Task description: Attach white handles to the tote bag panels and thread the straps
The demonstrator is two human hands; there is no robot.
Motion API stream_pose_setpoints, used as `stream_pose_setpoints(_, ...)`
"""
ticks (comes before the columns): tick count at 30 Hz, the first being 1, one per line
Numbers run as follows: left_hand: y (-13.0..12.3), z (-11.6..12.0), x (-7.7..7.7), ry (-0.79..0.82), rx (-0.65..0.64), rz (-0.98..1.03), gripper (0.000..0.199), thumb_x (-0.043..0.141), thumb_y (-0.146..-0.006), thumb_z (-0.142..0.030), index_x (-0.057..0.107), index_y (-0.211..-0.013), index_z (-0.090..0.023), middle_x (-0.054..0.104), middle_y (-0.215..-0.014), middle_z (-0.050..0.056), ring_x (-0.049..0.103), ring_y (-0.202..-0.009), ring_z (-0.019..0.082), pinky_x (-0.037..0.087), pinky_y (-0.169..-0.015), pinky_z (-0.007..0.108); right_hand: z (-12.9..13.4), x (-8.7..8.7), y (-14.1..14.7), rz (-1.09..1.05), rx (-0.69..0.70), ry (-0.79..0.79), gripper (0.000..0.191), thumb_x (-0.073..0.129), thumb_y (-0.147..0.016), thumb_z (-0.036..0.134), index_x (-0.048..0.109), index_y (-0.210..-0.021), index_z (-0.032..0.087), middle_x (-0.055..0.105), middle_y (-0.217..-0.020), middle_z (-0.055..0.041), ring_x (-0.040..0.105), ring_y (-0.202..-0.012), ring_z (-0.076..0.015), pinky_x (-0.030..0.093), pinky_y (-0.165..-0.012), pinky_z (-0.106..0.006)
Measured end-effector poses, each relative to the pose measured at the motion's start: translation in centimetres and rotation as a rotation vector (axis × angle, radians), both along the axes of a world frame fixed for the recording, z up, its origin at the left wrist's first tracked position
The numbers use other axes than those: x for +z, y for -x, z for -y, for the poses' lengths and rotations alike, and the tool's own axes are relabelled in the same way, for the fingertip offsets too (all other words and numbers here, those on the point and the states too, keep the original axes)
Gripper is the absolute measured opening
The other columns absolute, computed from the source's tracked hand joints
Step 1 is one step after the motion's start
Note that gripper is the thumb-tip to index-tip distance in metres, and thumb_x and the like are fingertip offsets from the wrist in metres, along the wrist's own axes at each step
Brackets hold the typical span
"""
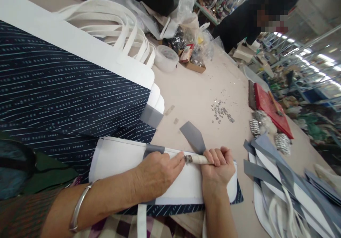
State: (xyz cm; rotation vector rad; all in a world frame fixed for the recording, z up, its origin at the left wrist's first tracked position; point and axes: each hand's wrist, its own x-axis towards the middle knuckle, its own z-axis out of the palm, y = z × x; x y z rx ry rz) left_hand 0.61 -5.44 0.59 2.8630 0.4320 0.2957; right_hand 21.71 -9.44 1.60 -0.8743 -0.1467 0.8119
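Note:
A white padded piece (117,160) with a dark printed fabric edge lies at the table's front, with grey strips (193,136) around it. My left hand (157,176), with a silver bangle on its wrist, rests on this piece, its fingers pressed together by the metal tip of a tool. Wrapped round the tool's pale handle (198,159) are the fingers of my right hand (218,167). Whether my left fingertips pinch a small part at the tool's tip is too small to tell.
Dark printed fabric (66,89) and white straps (128,36) cover the left. Tape rolls (166,58) and small metal pieces (221,110) lie beyond. To the right are a red tray (271,110) and grey-white pieces (282,174). A person (239,21) stands across the table.

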Motion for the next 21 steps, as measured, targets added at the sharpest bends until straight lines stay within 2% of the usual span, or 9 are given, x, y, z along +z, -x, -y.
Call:
stream_pose_setpoints(6,0.0,0.0,-0.1,0.043,0.011,0.035,0.043,0.044,-0.092,-0.017,0.049,-0.135,-0.012,0.053,-0.145,0.011,0.065,-0.079,0.021,0.052,-0.060,0.037,-0.6,1.4,1.5,0.119,-0.007,-0.013,0.024,0.057,-0.092,0.032,0.060,-0.071,0.019,0.020,-0.043,0.0138,0.008,-0.035,-0.0065,0.027,-0.032,-0.015)
stream_pose_setpoints(12,0.2,-0.1,0.4,0.054,0.026,-0.001,0.036,0.044,-0.093,-0.017,0.054,-0.127,-0.016,0.055,-0.144,0.005,0.064,-0.076,0.020,0.053,-0.059,0.037,-0.5,3.5,4.3,0.470,0.191,-0.123,0.024,0.052,-0.094,0.032,0.062,-0.075,0.022,0.021,-0.044,0.0119,0.016,-0.034,-0.0062,0.031,-0.037,-0.017)
stream_pose_setpoints(14,0.2,0.0,0.5,0.043,0.039,-0.010,0.034,0.044,-0.093,-0.018,0.054,-0.126,-0.017,0.053,-0.146,0.004,0.065,-0.078,0.020,0.053,-0.060,0.037,-0.4,3.6,4.1,0.478,0.200,-0.124,0.024,0.052,-0.095,0.033,0.061,-0.075,0.022,0.020,-0.045,0.0119,0.016,-0.034,-0.0062,0.030,-0.037,-0.017)
stream_pose_setpoints(18,0.2,0.0,0.5,0.037,0.039,-0.007,0.032,0.043,-0.094,-0.019,0.055,-0.124,-0.019,0.053,-0.147,0.003,0.065,-0.079,0.020,0.054,-0.063,0.038,-0.3,3.2,3.2,0.439,0.116,-0.102,0.026,0.052,-0.095,0.036,0.059,-0.074,0.023,0.017,-0.044,0.0124,0.012,-0.034,-0.0066,0.029,-0.034,-0.016)
stream_pose_setpoints(21,0.1,-0.1,0.4,0.041,0.051,0.001,0.030,0.044,-0.095,-0.020,0.056,-0.123,-0.018,0.052,-0.147,0.004,0.065,-0.080,0.021,0.054,-0.063,0.037,-0.3,3.1,3.2,0.473,0.136,-0.107,0.027,0.051,-0.096,0.036,0.059,-0.074,0.022,0.018,-0.044,0.0122,0.014,-0.033,-0.0065,0.029,-0.035,-0.016)
